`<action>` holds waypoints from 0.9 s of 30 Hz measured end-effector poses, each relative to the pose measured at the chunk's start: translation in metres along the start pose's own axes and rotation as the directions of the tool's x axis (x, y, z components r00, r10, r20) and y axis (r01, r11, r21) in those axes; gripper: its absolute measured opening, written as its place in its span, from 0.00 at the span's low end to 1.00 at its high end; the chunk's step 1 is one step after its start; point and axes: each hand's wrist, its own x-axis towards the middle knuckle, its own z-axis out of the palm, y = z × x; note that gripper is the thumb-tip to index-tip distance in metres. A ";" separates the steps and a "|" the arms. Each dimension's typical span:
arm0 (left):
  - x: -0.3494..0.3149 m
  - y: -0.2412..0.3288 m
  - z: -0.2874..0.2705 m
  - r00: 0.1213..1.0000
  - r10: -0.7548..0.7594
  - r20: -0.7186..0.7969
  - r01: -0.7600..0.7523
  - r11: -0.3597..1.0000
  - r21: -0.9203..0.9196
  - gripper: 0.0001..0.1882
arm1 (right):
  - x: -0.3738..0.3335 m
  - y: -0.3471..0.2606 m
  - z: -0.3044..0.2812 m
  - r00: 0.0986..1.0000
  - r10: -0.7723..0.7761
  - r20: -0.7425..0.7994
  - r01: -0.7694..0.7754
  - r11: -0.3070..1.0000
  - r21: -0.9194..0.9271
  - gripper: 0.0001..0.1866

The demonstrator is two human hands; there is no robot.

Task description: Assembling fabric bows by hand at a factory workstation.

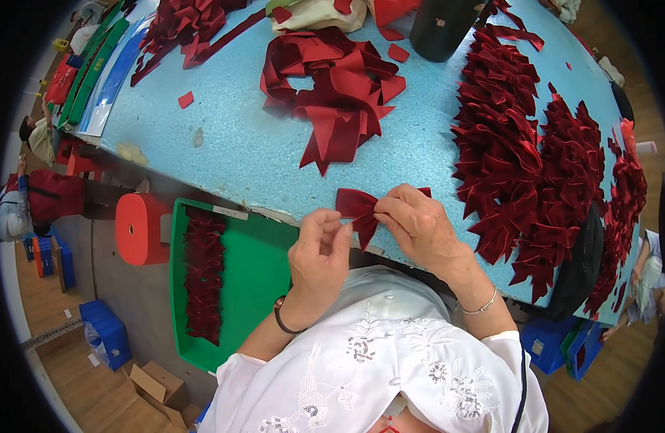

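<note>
**Red ribbon bow pinched at counter edge**

Blue counter [224, 144], wide, strewn with dark red ribbon. Heaped finished bows [527, 166] along right side; loose ribbon pile [332, 94] at centre. Green tray [253, 281] lower left, row of bows inside. Right hand [419, 227], grip pinching bow [358, 209] at its knot; left hand [319, 256], fingertips pressed together just beside. Bow likely light, soft, floppy; best held at centre.

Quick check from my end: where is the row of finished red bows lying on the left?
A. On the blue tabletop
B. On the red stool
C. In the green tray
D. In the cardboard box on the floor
C: the row of bows lies lengthwise in the green tray, left of the left hand, while both hands pinch another bow at the table edge.
</note>
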 end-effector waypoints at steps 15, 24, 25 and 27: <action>0.004 0.008 0.001 0.979 0.161 0.124 -0.184 0.960 0.212 0.05 | 0.000 0.000 -0.002 1.000 0.017 0.010 -0.018 0.999 0.041 0.04; -0.002 -0.004 0.000 0.977 -0.121 0.178 0.147 0.979 -0.140 0.03 | 0.001 0.000 0.002 1.000 0.015 -0.003 -0.015 1.000 -0.013 0.04; -0.001 -0.007 -0.007 0.976 -0.128 0.174 0.157 0.974 -0.164 0.03 | 0.002 0.000 0.003 1.000 0.006 0.002 -0.006 0.999 -0.036 0.04; 0.002 -0.009 -0.017 0.976 -0.143 0.164 0.176 0.961 -0.211 0.03 | 0.002 0.000 0.003 1.000 0.004 0.006 -0.004 0.999 -0.041 0.04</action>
